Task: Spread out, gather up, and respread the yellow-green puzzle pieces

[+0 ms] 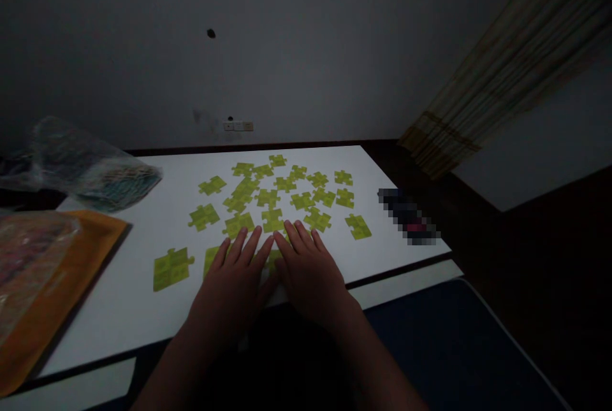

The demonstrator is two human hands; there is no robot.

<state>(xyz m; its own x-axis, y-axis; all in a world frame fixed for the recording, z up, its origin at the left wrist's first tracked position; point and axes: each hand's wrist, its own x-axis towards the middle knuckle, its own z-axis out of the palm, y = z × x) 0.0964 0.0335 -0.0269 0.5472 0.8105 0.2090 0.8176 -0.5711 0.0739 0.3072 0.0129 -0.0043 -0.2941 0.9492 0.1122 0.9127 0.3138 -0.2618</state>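
Several yellow-green jigsaw pieces (268, 197) lie scattered over a white board (143, 232). My left hand (236, 277) and my right hand (308, 267) rest flat side by side near the board's front edge, palms down, fingers spread and touching at the thumbs. Both hands cover some pieces; a joined pair of pieces (171, 267) lies to the left of my left hand. Neither hand grips anything.
An orange envelope (71, 271) with a clear plastic bag (29, 264) on it lies at the left. Another crumpled plastic bag (90, 165) sits at the back left. A dark blurred object (408, 216) lies at the board's right edge. A curtain (502, 73) hangs at the right.
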